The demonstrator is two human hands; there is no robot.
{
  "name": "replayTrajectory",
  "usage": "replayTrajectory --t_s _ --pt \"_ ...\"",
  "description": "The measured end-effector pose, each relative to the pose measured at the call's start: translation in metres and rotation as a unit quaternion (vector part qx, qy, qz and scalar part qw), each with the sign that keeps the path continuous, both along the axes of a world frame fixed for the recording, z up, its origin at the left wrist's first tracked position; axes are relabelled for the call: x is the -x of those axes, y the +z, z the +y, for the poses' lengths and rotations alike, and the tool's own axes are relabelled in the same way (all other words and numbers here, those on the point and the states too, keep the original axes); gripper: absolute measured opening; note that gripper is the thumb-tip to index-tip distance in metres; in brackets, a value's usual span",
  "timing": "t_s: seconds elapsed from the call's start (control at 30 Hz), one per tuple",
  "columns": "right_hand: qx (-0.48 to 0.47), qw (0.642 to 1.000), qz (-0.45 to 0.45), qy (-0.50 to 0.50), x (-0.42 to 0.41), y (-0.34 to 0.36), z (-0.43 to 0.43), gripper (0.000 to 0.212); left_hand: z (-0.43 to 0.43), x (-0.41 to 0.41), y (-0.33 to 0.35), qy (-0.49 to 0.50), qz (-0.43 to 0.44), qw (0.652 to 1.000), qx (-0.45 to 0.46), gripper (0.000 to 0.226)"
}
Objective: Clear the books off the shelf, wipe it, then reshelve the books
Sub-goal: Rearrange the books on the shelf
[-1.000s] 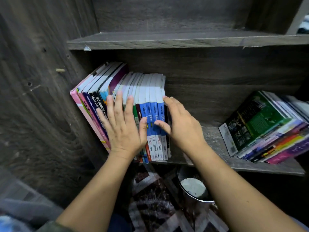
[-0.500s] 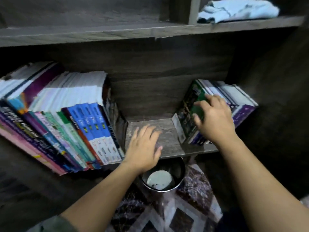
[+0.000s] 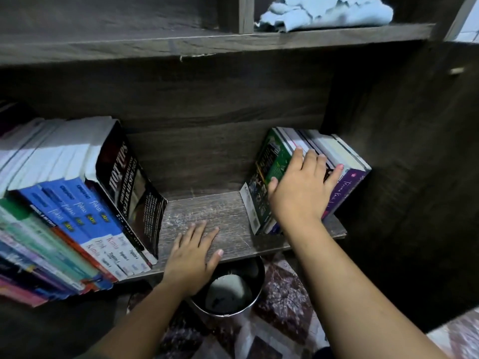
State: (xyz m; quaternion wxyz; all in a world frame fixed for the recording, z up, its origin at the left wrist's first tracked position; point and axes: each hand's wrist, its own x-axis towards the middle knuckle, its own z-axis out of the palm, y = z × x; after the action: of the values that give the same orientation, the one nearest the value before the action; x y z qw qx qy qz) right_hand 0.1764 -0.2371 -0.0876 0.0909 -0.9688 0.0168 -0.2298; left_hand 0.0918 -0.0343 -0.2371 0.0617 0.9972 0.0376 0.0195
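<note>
A dark wooden shelf board shows bare, scuffed wood in its middle. On its left stands a leaning row of books, ending in a black "HOT TIPS" book. A smaller group leans against the right wall, with a green-covered book in front and a purple one behind. My left hand rests flat on the board's front edge, fingers straight. My right hand lies spread over the spines of the right group, thumb against the green cover. A light blue cloth lies crumpled on the shelf above.
A round metal pot with something pale inside stands on the floor just below the board's front edge, under my left wrist. Patterned carpet covers the floor. The dark cabinet side wall closes the shelf on the right.
Both hands left the left row of books. My left hand settled flat on the bare board; my right hand reached to the right group and spread over its spines. The view swung right.
</note>
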Motion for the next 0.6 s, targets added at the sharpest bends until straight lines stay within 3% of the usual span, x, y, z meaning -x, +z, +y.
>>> replayTrajectory --t_s 0.2,0.37,0.6 --pt "-0.001 0.998 -0.059 0.003 -0.008 -0.011 0.005 0.066 -0.003 0.000 0.000 0.007 -0.006 1.000 0.000 0.075" --pt "-0.068 0.991 -0.087 0.079 -0.003 -0.003 -0.006 0.070 -0.003 0.000 0.000 0.008 -0.009 1.000 0.004 0.076" --pt "-0.141 0.983 -0.083 0.087 0.002 0.007 -0.002 0.073 -0.004 0.001 0.001 0.009 -0.001 1.000 -0.002 0.076"
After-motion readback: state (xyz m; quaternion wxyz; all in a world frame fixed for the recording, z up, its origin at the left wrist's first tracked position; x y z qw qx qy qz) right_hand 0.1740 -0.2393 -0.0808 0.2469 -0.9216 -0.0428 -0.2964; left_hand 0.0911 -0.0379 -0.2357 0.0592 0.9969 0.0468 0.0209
